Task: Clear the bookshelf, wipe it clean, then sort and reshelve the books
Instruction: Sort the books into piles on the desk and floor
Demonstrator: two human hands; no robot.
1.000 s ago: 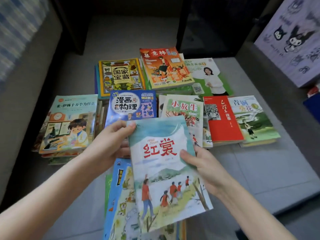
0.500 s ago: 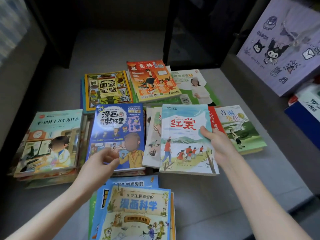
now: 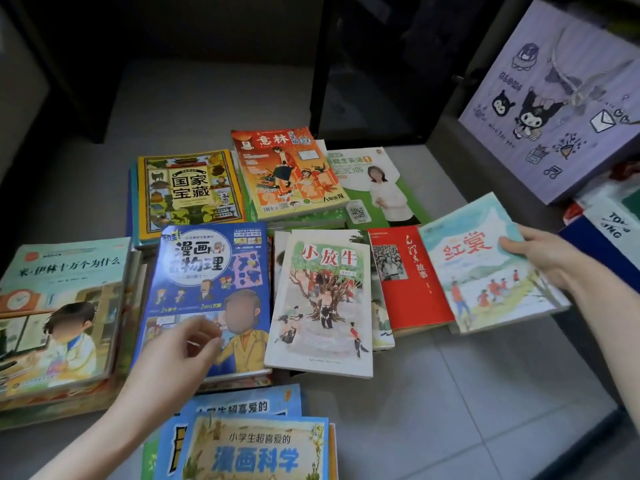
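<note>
Several piles of children's books lie face up on the grey floor. My right hand (image 3: 543, 258) grips the right edge of a pale book with a red title and running figures (image 3: 485, 268), held over the far-right pile beside a red book (image 3: 408, 275). My left hand (image 3: 173, 358) hovers with loosely curled fingers over the lower part of a blue comic physics book (image 3: 211, 271) and holds nothing. A tree-cover book (image 3: 325, 299) lies between the blue and red ones. At the bottom edge sits another stack topped by a comic science book (image 3: 259, 452).
A purple cartoon gift box (image 3: 554, 109) leans at the right, with a dark blue box (image 3: 602, 244) below it. Dark furniture frames (image 3: 367, 81) stand behind the books. A pale green book pile (image 3: 59, 306) lies at the left. Bare grey tile (image 3: 467, 393) shows at lower right.
My right hand has carried the red-titled book from the middle pile rightwards to the far-right pile. My left hand let go of it and now hovers over the blue book.
</note>
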